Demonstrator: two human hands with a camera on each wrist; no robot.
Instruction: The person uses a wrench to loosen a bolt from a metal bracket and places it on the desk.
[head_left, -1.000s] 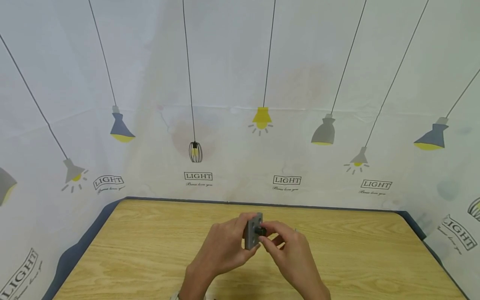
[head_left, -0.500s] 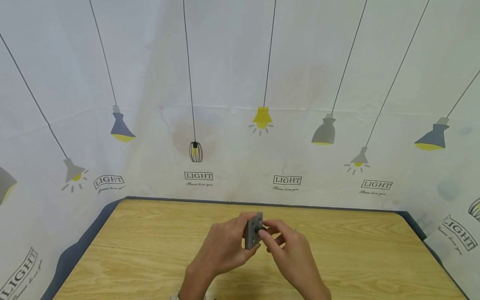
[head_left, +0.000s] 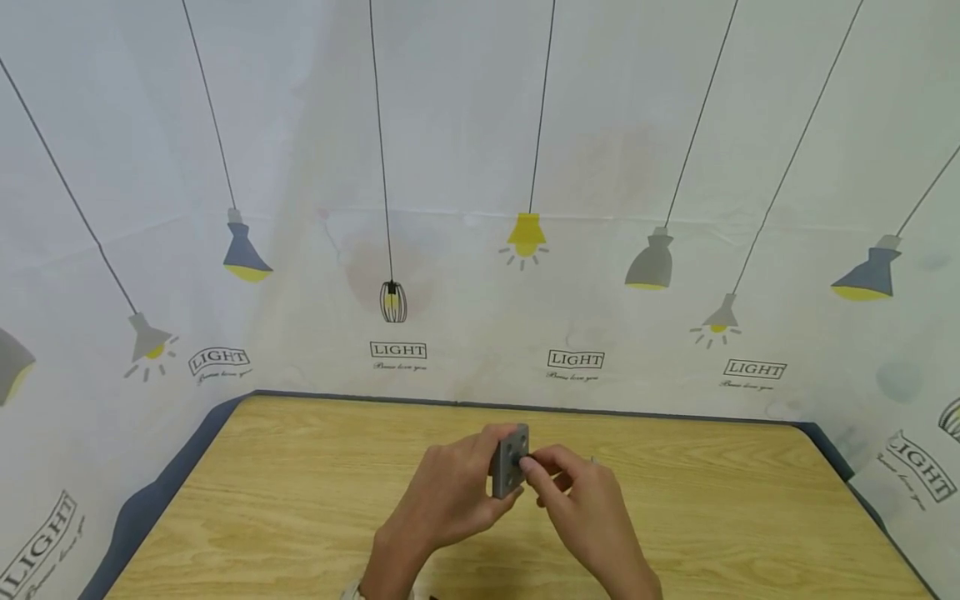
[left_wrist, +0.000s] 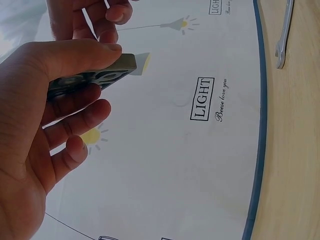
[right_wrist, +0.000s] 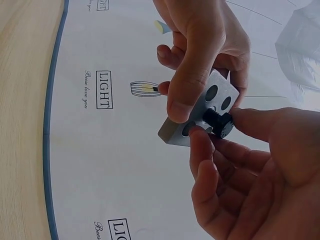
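Note:
My left hand [head_left: 448, 493] holds up a small grey metal block [head_left: 504, 477] by its edges above the table, thumb on one side and fingers on the other. Round holes show in the block's face in the right wrist view. A black bolt [right_wrist: 225, 125] sticks out from the middle of that face, its threaded end against or in a hole; how deep it goes I cannot tell. My right hand [head_left: 588, 504] pinches the bolt's round head between thumb and fingers. In the head view those fingers mostly hide the bolt.
Below the hands lies a wood-grain table [head_left: 300, 467] with a dark blue edge. A metal wrench [left_wrist: 283, 42] rests on it in the left wrist view. A white cloth printed with lamps [head_left: 465, 150] surrounds the table on the back and sides.
The right thumb and fingers have shifted around the bolt's head, and less of the bolt shows in the head view. The left hand keeps the block almost still.

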